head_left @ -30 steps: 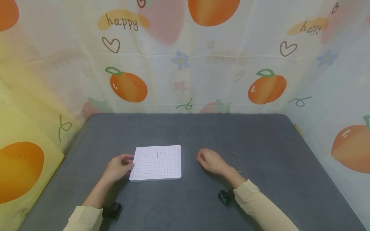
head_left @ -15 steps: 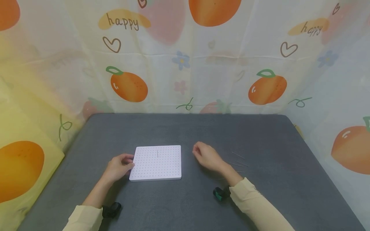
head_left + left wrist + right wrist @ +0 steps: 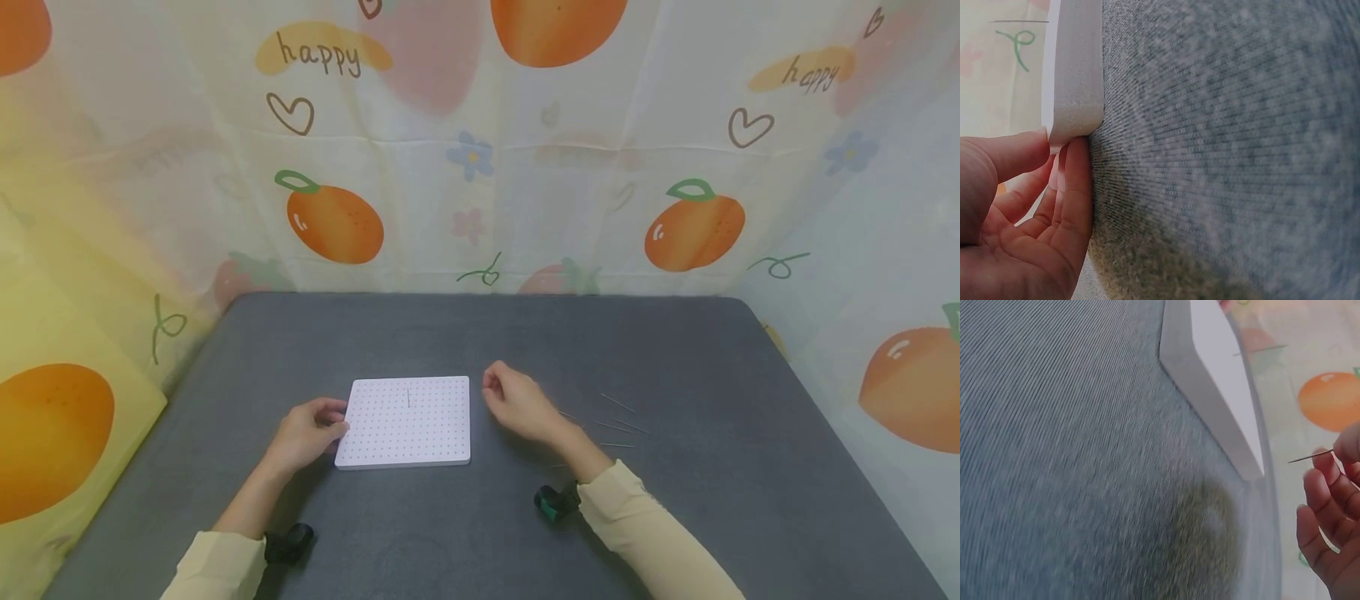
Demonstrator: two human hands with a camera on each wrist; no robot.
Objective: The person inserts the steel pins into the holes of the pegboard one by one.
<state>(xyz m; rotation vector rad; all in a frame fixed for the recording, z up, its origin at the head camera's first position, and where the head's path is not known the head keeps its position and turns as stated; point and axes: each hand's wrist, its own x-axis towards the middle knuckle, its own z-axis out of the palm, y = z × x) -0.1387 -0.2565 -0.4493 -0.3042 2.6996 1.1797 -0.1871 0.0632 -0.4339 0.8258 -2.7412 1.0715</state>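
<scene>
Gripping a white rectangular board full of tiny holes (image 3: pixel 435 437), set on the grey worktop (image 3: pixel 675 350), by its left edge with my left fingers (image 3: pixel 1075 181), while my right fingers (image 3: pixel 1325 503) pinch a thin metal needle (image 3: pixel 1300 459) beyond its right side. Early days, I reckon: one similar needle (image 3: pixel 408 398) stands upright in it, mine's not in yet, and several loose needles (image 3: pixel 618 445) lie off right.

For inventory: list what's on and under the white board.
One pin stands upright on the white board; the left hand holds the board's edge. Anything underneath is hidden.
</scene>
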